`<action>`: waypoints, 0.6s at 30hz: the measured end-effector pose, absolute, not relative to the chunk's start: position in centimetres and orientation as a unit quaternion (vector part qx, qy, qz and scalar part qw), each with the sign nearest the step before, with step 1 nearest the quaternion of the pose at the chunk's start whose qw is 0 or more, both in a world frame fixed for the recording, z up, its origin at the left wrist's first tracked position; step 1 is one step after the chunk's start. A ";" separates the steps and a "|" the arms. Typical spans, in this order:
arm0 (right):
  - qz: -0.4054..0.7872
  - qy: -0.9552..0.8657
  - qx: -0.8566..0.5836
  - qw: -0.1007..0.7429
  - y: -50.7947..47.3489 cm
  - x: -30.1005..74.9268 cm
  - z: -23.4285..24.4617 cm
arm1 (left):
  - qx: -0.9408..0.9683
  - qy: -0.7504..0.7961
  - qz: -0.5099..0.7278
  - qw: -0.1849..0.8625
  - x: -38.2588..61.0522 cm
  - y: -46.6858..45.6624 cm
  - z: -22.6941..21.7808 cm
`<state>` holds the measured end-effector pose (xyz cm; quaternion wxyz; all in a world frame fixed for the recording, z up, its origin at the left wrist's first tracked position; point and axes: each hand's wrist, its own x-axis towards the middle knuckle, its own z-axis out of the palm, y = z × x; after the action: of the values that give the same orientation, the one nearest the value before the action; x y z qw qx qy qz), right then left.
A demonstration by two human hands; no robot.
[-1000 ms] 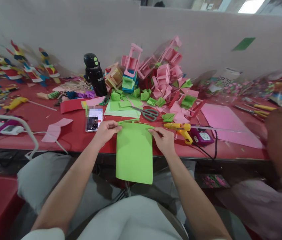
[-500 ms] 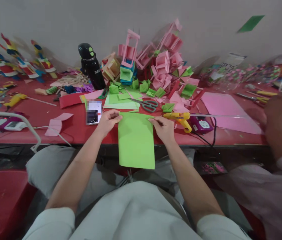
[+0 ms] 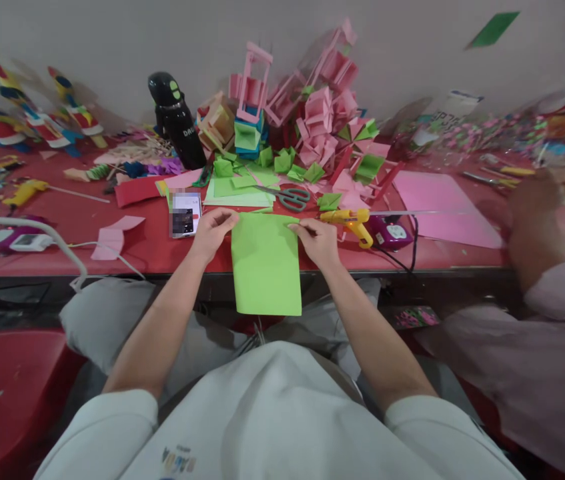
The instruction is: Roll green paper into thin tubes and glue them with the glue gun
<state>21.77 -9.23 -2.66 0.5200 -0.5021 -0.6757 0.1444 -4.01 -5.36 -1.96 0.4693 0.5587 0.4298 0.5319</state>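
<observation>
A bright green sheet of craft paper (image 3: 267,267) hangs over the table's front edge, above my lap. Its upper left corner is pinched by my left hand (image 3: 215,232), its upper right corner by my right hand (image 3: 318,239). Both hands are closed, thumb against fingers. Just beyond the sheet lie grey-handled scissors (image 3: 293,197) beside a stack of green paper (image 3: 239,193). A phone (image 3: 185,215) rests left of my left hand. Close to my right hand is a yellow glue gun (image 3: 349,221).
A black bottle (image 3: 179,123) stands near the wall, beside a pile of pink folded-paper pieces (image 3: 319,113). Pink sheets (image 3: 445,207) lie to the right. Another person's hand (image 3: 537,200) is at the far right. A white curved tube (image 3: 37,229) crosses at left.
The view has shifted slightly, so most things sit a little higher and further left. Both hands keep their pinch on the green sheet.
</observation>
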 end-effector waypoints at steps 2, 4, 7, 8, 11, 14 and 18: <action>0.143 -0.681 -0.496 0.520 -9.2 21.8 -2.8 | 0.560 0.445 0.539 0.444 -4.0 -5.3 -2.1; 0.139 -0.685 -0.489 0.522 -9.2 21.8 -2.8 | 0.565 0.455 0.553 0.410 -3.9 -5.3 -2.2; 0.133 -0.680 -0.492 0.527 -9.1 21.8 -2.9 | 0.560 0.455 0.558 0.411 -3.6 -5.2 -2.4; 0.132 -0.676 -0.497 0.528 -9.1 21.9 -2.8 | 0.555 0.452 0.553 0.427 -3.6 -5.2 -2.5; 0.129 -0.663 -0.512 0.531 -9.2 21.9 -2.7 | 0.544 0.446 0.533 0.470 -3.5 -5.3 -2.6; 0.124 -0.658 -0.516 0.535 -9.3 21.9 -2.6 | 0.554 0.461 0.519 0.460 -3.5 -5.6 -2.5; 0.124 -0.645 -0.507 0.558 -9.5 21.8 -2.2 | 0.554 0.464 0.528 0.446 -3.4 -6.0 -2.1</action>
<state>21.82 -9.52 -2.24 0.5579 -0.5070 -0.6452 0.1240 -3.37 -5.95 -2.11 0.4460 0.5545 0.4638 0.5277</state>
